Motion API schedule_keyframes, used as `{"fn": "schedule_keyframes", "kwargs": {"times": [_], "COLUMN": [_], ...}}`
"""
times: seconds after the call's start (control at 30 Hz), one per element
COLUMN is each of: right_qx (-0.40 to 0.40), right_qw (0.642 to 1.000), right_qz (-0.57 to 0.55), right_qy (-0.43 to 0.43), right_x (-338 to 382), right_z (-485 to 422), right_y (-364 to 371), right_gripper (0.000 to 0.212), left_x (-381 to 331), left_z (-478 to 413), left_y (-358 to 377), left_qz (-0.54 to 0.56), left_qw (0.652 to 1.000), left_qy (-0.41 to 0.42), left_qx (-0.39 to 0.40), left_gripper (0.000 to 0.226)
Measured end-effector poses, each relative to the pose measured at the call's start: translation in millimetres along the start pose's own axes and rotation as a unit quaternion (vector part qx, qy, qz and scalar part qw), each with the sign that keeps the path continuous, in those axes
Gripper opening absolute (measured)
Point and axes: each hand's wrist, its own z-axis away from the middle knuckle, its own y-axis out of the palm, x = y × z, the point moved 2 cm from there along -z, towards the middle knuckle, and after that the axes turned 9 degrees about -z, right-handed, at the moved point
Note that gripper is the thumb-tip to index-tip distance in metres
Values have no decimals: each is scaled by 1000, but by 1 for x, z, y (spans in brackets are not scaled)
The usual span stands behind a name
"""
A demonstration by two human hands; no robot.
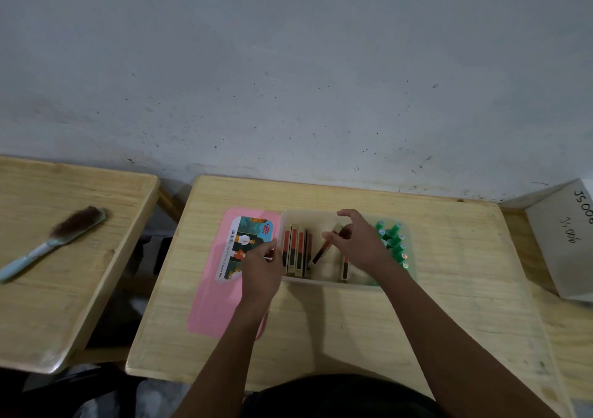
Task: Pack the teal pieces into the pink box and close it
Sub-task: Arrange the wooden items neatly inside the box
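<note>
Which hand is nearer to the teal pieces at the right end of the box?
Right. The right hand is over the box, just left of the teal pieces; the left hand is at the box's opposite wall, beside the pink lid.

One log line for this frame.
lid off, beside box | teal pieces in box | right hand pinches tilted pack | left hand at box wall

Open translucent box (321, 281), pink lid (208, 305) flat beside it, teal pieces (393, 230) inside right end
</note>
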Motion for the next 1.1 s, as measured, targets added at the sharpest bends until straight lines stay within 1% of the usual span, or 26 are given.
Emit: {"fn": "schedule_keyframes", "kwargs": {"times": [0.1, 0.2, 0.27, 0.33, 0.43, 0.5, 0.63, 0.67, 0.73, 0.77, 0.8, 0.87, 0.93, 1.0, 1.1], "right_qx": [32, 23, 6, -8, -4, 2, 29, 15, -39, -58, -62, -40, -14, 3, 14], "right_qw": [999, 998, 997, 998, 999, 999, 996, 996, 993, 989, 982, 958, 939, 938, 952], "right_qz": [23, -19, -26, 0, 41, 45, 78, 84, 105, 133, 175, 275, 332, 335, 298], "right_qy": [31, 58, 70, 62, 29, 24, 17, 17, 25, 30, 40, 68, 88, 88, 66], "right_x": [-5, -12, -16, -21, -28, -28, -20, -18, -16, -15, -15, -15, -16, -23, -29], "right_z": [-12, -19, -21, -23, -24, -24, -19, -17, -15, -14, -12, -7, 0, 2, 0], "right_y": [16, 36, 47, 55, 62, 62, 58, 54, 42, 35, 30, 24, 23, 28, 37], "right_gripper": [57, 57, 54, 46, 25, 20, 24, 26, 35, 40, 44, 48, 46, 43, 44], "left_x": [0, 2, 2, 2, 4, 4, 0, 0, 0, 1, 2, 2, 2, 1, 1], "left_z": [0, 0, 0, 0, 0, 0, 1, 1, 1, 0, -1, -1, 0, 1, 1], "left_y": [0, 0, 1, 1, 2, 2, -1, -1, 0, 0, 0, 1, 1, 1, 0], "left_qz": [1, 8, 18, 22, 24, 24, 14, 11, 9, 11, 11, 9, 9, 6, 7], "left_qw": [1000, 1000, 1000, 1000, 999, 999, 1000, 1000, 1000, 1000, 1000, 1000, 1000, 1000, 1000], "left_qy": [0, -4, -10, -13, -16, -15, -10, -8, -3, -3, -4, 0, 4, 7, 6], "left_qx": [3, 6, 10, 14, 16, 17, 8, 8, 10, 9, 8, 5, 5, 5, 6], "left_gripper": [28, 30, 31, 31, 31, 31, 30, 30, 29, 29, 29, 29, 29, 30, 30]}}
